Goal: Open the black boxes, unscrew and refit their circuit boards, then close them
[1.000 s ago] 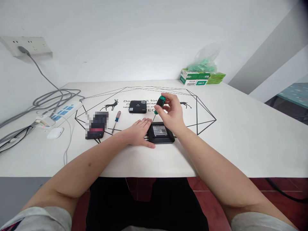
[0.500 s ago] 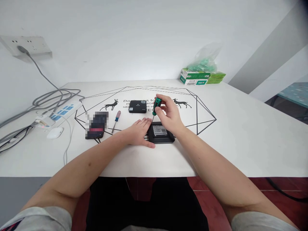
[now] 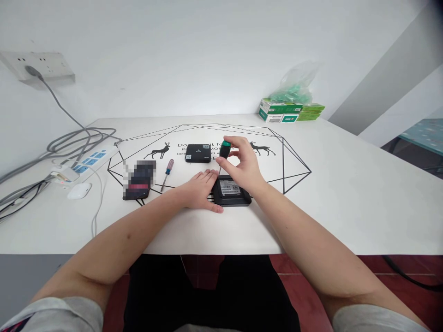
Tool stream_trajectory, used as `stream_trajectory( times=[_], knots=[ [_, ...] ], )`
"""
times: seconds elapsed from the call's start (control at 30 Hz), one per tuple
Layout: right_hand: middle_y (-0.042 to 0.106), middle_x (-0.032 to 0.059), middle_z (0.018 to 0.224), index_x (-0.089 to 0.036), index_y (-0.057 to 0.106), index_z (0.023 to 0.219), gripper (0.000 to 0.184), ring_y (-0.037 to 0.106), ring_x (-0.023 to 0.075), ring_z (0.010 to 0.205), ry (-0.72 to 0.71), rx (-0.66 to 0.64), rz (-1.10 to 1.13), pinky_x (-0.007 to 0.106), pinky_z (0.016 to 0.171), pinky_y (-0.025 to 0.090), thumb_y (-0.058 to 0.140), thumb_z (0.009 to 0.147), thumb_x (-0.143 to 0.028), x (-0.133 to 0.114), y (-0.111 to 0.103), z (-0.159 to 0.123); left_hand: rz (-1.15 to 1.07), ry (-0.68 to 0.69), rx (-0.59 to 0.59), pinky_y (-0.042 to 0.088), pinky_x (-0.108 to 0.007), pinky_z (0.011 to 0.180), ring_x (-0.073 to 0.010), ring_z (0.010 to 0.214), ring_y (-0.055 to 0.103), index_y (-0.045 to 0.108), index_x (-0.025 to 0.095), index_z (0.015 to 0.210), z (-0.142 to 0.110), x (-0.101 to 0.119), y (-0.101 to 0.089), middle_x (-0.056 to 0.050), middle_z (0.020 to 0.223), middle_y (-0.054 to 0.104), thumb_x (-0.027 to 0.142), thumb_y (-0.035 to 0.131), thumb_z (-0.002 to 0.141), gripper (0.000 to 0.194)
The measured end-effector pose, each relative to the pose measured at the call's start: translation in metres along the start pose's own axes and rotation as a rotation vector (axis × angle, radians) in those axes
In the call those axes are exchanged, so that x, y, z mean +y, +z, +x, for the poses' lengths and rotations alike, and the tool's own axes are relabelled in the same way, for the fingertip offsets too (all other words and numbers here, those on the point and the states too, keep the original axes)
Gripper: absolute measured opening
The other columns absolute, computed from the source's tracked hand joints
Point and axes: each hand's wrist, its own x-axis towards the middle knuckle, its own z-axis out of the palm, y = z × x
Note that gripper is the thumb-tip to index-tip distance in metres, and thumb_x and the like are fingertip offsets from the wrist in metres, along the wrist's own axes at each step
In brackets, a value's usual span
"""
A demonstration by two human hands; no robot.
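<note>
A black square device (image 3: pixel 232 199) with a white label on its upper face lies on the table in front of me. Flat on the tabletop, my left hand (image 3: pixel 200 190) rests against the device's left side, fingers stretched out and thumb apart. My right hand (image 3: pixel 244 163) grips a green-and-black screwdriver (image 3: pixel 224 150) by its handle. Its shaft points down at the device's far left corner; the tip is partly hidden by my left fingertips. Just beyond sits a smaller flat black box (image 3: pixel 198 153) with stickers.
Left of my hand lie a second screwdriver (image 3: pixel 168 174) and a blurred-out phone (image 3: pixel 140 180). Further left are a white earphone case (image 3: pixel 79 191), a power strip (image 3: pixel 95 161) and coiled grey cables (image 3: pixel 79 140). Green-and-white boxes (image 3: pixel 281 109) under a plastic bag (image 3: pixel 294 87) stand at the back right.
My right thumb and fingers have shifted round the screwdriver handle, and the handle has turned. My left hand and the device have stayed in place.
</note>
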Motion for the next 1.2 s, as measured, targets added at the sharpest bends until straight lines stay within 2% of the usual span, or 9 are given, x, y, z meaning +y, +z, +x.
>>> stream_trajectory(
  times=[0.13, 0.33, 0.43, 0.53, 0.67, 0.87, 1.03, 1.1, 1.2],
  knots=[
    [0.065, 0.0049, 0.118, -0.035, 0.066, 0.136, 0.046, 0.066, 0.0223, 0.095, 0.022, 0.017, -0.027, 0.045, 0.079, 0.068, 0.079, 0.092, -0.039, 0.0007, 0.0003, 0.0003, 0.001, 0.009, 0.005, 0.011, -0.061, 0.139, -0.0516, 0.173, 0.004, -0.006, 0.007, 0.179, -0.0004, -0.0008, 0.0003, -0.027, 0.187, 0.002, 0.104, 0.053, 0.08, 0.151],
    [0.069, 0.0085, 0.13, -0.033, 0.059, 0.144, 0.046, 0.07, 0.0252, 0.11, 0.052, -0.017, 0.083, 0.047, 0.088, 0.069, 0.064, 0.098, -0.032, -0.0017, 0.0014, -0.0024, 0.016, 0.005, -0.003, 0.009, -0.057, 0.14, -0.0463, 0.174, 0.004, -0.002, 0.004, 0.179, 0.0006, -0.0009, 0.0005, -0.028, 0.186, 0.002, 0.103, 0.054, 0.08, 0.151],
    [0.069, 0.0082, 0.129, -0.034, 0.062, 0.14, 0.044, 0.069, 0.0259, 0.111, 0.036, -0.01, 0.054, 0.047, 0.087, 0.069, 0.07, 0.098, -0.038, -0.0016, 0.0005, -0.0009, 0.01, 0.008, 0.003, 0.01, -0.058, 0.14, -0.0485, 0.174, 0.005, -0.002, 0.005, 0.179, 0.0001, 0.0, -0.0001, -0.027, 0.187, 0.003, 0.103, 0.054, 0.08, 0.15],
    [0.066, 0.0061, 0.12, -0.034, 0.065, 0.134, 0.048, 0.067, 0.0247, 0.102, 0.035, 0.011, 0.0, 0.045, 0.08, 0.068, 0.082, 0.09, -0.043, 0.0005, 0.0003, 0.0008, 0.004, 0.007, 0.007, 0.012, -0.06, 0.139, -0.0509, 0.173, 0.005, -0.004, 0.009, 0.18, -0.0004, -0.0001, -0.0002, -0.026, 0.187, 0.004, 0.103, 0.054, 0.081, 0.149],
    [0.066, 0.0058, 0.119, -0.035, 0.06, 0.14, 0.051, 0.068, 0.0242, 0.102, 0.098, 0.029, 0.036, 0.044, 0.078, 0.069, 0.075, 0.091, -0.035, 0.0034, 0.0017, -0.0008, 0.014, 0.017, 0.004, 0.01, -0.059, 0.14, -0.0486, 0.174, 0.005, -0.008, 0.009, 0.179, 0.0003, -0.0019, 0.0009, -0.026, 0.187, 0.002, 0.103, 0.053, 0.081, 0.149],
    [0.07, 0.0087, 0.136, -0.035, 0.056, 0.145, 0.049, 0.071, 0.0286, 0.123, 0.085, -0.048, 0.155, 0.052, 0.096, 0.068, 0.067, 0.098, -0.037, 0.0032, 0.0019, -0.0032, 0.01, 0.005, -0.001, 0.009, -0.058, 0.14, -0.0477, 0.174, 0.004, -0.002, 0.005, 0.179, 0.0007, -0.0008, 0.0003, -0.027, 0.187, 0.001, 0.103, 0.053, 0.08, 0.15],
    [0.067, 0.0063, 0.123, -0.035, 0.064, 0.135, 0.051, 0.067, 0.0264, 0.108, 0.048, 0.007, -0.002, 0.047, 0.083, 0.069, 0.083, 0.089, -0.046, 0.0004, 0.0008, -0.0006, 0.012, -0.003, 0.0, 0.012, -0.059, 0.14, -0.0492, 0.173, 0.005, -0.001, 0.005, 0.179, 0.0001, 0.0003, -0.0002, -0.027, 0.187, 0.003, 0.104, 0.052, 0.078, 0.151],
    [0.066, 0.0051, 0.118, -0.035, 0.064, 0.134, 0.045, 0.067, 0.0248, 0.103, 0.041, 0.019, -0.012, 0.045, 0.081, 0.069, 0.079, 0.091, -0.041, 0.0003, 0.0007, -0.0006, 0.006, 0.001, 0.007, 0.012, -0.059, 0.14, -0.0486, 0.174, 0.005, -0.001, 0.006, 0.179, 0.0, -0.0001, 0.0, -0.025, 0.187, 0.003, 0.104, 0.052, 0.079, 0.15],
    [0.069, 0.0065, 0.125, -0.035, 0.059, 0.14, 0.044, 0.071, 0.0249, 0.107, 0.064, 0.005, 0.053, 0.047, 0.088, 0.069, 0.068, 0.097, -0.034, 0.0016, 0.0011, -0.0022, 0.01, 0.003, 0.003, 0.009, -0.058, 0.141, -0.0465, 0.174, 0.004, 0.0, 0.004, 0.179, -0.0001, -0.0001, -0.0003, -0.027, 0.187, 0.002, 0.103, 0.053, 0.08, 0.15]
  ],
)
